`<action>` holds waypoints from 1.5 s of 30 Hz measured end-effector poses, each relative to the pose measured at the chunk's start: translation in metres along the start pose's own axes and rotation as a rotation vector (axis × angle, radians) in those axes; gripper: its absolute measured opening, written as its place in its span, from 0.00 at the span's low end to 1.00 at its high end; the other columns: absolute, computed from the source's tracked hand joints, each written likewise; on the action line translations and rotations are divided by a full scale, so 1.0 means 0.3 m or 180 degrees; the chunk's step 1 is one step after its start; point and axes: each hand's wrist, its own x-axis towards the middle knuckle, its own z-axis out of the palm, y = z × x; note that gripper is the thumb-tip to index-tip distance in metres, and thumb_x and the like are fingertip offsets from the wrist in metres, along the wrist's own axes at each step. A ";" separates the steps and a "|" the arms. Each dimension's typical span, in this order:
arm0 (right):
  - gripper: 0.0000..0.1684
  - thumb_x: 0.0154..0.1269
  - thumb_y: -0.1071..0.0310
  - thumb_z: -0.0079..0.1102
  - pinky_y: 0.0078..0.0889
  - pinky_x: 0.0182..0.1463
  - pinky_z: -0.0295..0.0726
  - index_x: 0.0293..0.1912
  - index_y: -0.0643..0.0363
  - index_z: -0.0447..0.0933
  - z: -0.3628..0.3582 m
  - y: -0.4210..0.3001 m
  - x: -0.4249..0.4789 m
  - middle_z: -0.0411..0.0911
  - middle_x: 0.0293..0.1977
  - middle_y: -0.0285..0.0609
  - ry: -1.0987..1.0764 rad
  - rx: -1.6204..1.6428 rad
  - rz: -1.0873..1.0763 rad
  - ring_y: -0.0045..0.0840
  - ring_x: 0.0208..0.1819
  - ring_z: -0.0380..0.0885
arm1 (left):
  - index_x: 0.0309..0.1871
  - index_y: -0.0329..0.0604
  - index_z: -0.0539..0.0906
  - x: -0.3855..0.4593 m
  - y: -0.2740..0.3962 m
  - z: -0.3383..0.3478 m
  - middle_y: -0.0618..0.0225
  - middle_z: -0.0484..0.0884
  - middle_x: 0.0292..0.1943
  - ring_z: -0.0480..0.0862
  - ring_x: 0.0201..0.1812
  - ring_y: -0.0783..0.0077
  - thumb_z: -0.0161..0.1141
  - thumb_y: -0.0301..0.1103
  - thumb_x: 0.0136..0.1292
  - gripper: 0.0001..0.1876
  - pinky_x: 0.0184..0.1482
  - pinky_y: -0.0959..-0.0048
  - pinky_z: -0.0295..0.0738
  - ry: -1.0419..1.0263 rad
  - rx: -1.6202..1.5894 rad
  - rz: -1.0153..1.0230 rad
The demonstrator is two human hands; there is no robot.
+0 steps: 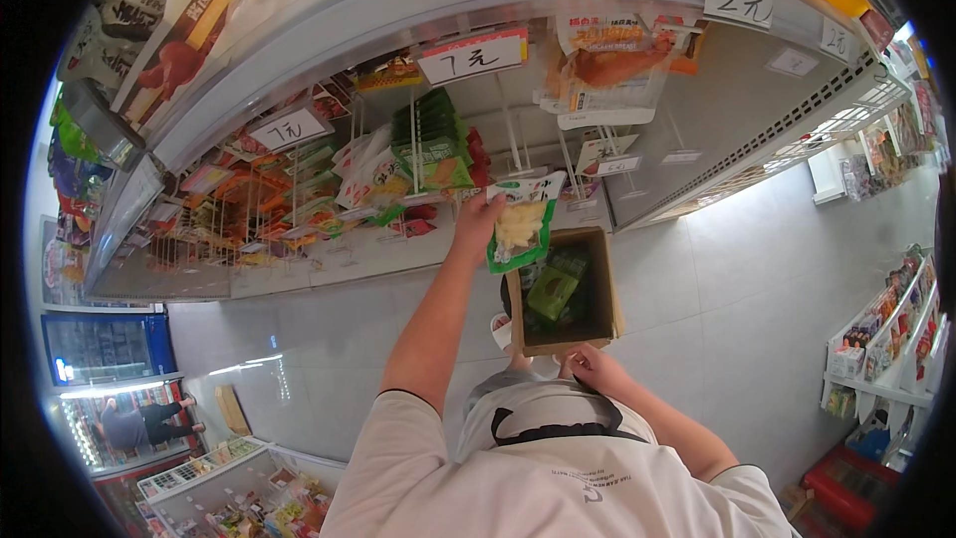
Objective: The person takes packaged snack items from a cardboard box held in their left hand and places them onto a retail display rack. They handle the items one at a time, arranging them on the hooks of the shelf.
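Note:
My left hand [478,224] grips the upper left edge of a green and white snack pouch [520,223] with a clear window showing pale yellow pieces. The pouch is held just above the far left edge of an open cardboard box [614,291]. Inside the box lie green packets [556,285]. My right hand [595,368] is by the box's near side at my waist, its fingers curled; whether it holds anything is unclear. Green packets [433,138] hang on a shelf hook beyond my left hand.
A store shelf [403,4] with hooks, hanging snack packs and price cards [474,57] spans the far side. A wire-sided rack [792,157] stands right. White display shelves [877,381] are at the far right. Another person [142,424] is at the lower left, near lit coolers.

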 end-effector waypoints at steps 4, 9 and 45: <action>0.19 0.74 0.60 0.60 0.38 0.47 0.82 0.56 0.60 0.76 0.024 0.018 0.017 0.85 0.40 0.49 0.0167 -0.0114 0.0076 0.38 0.43 0.85 | 0.55 0.38 0.84 0.031 -0.058 -0.051 0.73 0.85 0.45 0.80 0.45 0.80 0.62 0.40 0.77 0.15 0.50 0.74 0.75 0.0042 0.0104 -0.0146; 0.18 0.73 0.61 0.61 0.37 0.47 0.82 0.55 0.61 0.76 0.054 0.034 0.046 0.85 0.39 0.49 0.0072 0.0126 0.0015 0.38 0.43 0.85 | 0.59 0.38 0.84 0.056 0.025 -0.022 0.74 0.85 0.46 0.79 0.46 0.81 0.62 0.40 0.76 0.17 0.54 0.76 0.73 0.0014 -0.0256 -0.0033; 0.17 0.74 0.61 0.60 0.35 0.47 0.83 0.55 0.61 0.76 -0.011 0.025 0.029 0.85 0.40 0.48 0.0316 0.0118 0.0262 0.34 0.42 0.86 | 0.67 0.42 0.77 0.265 0.058 0.040 0.65 0.79 0.64 0.74 0.65 0.67 0.64 0.46 0.74 0.25 0.68 0.64 0.65 0.0366 -0.0879 -0.0312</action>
